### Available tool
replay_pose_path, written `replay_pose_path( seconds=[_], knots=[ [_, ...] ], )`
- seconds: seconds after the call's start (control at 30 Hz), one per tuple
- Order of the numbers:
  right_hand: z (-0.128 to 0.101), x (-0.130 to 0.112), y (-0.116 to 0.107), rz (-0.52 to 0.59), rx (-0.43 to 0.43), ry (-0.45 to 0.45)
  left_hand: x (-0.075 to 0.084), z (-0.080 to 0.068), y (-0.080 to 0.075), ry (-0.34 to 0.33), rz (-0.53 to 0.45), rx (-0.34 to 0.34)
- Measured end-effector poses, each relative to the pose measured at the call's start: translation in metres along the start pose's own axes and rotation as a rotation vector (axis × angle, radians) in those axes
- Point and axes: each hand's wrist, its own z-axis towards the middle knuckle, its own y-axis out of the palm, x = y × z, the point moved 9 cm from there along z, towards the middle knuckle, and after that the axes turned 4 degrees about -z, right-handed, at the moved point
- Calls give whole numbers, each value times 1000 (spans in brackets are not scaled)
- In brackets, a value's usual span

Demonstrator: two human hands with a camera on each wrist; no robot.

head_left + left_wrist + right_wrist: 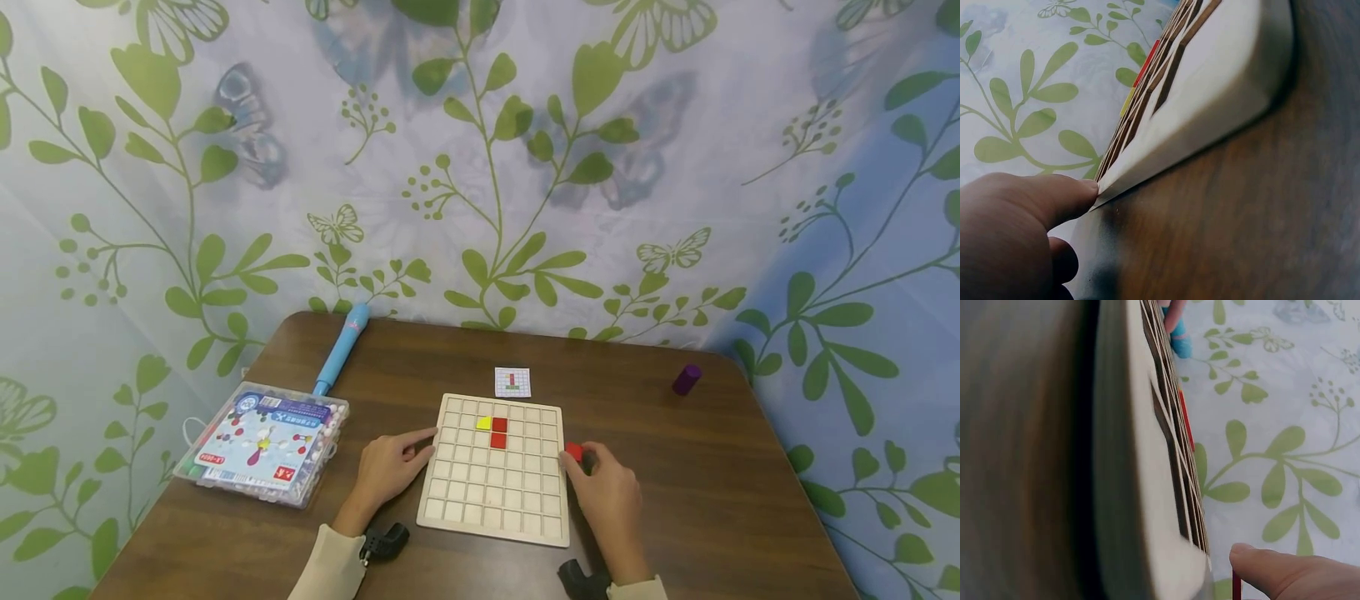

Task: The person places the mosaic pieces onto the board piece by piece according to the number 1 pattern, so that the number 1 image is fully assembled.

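A pale wooden grid board (491, 532) lies on the table. It holds a yellow tile with a slanted corner (483, 423) and two red tiles, one above the other, the upper red tile (499, 425) right beside the yellow one. My left hand (387, 468) rests at the board's left edge, its fingertips touching the rim. By the right edge, my right hand (610, 487) pinches another red tile (573, 451) between thumb and fingers. In the right wrist view only a thin red edge of that tile (1237, 589) shows below the thumb.
Behind the board lies a small pattern card (512, 382). A clear plastic box with a printed label (262, 442) sits at the left, with a blue microphone-shaped stick (342, 348) behind it. A purple cylinder (686, 380) stands at the back right. A patterned curtain (487, 167) hangs behind the table.
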Motion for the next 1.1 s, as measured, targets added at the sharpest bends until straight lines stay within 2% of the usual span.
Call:
replay_pose_path(
  seconds=[0.17, 0.43, 0.73, 0.9, 1.1],
  knots=[
    [-3, -9, 5, 1, -32, 1, 0, 1, -1, 14, -6, 9],
    [-9, -25, 11, 5, -55, -6, -3, 1, 1, -21, -17, -21],
    [-16, -35, 21, 27, -55, -15, 0, 0, 0, 5, -6, -5],
    [-19, -42, 25, 47, -69, -32, 0, -1, 0, 7, 4, 1],
    [-23, -57, 31, 74, -81, -99, -3, -1, 1, -10, -5, -8]
  ],
)
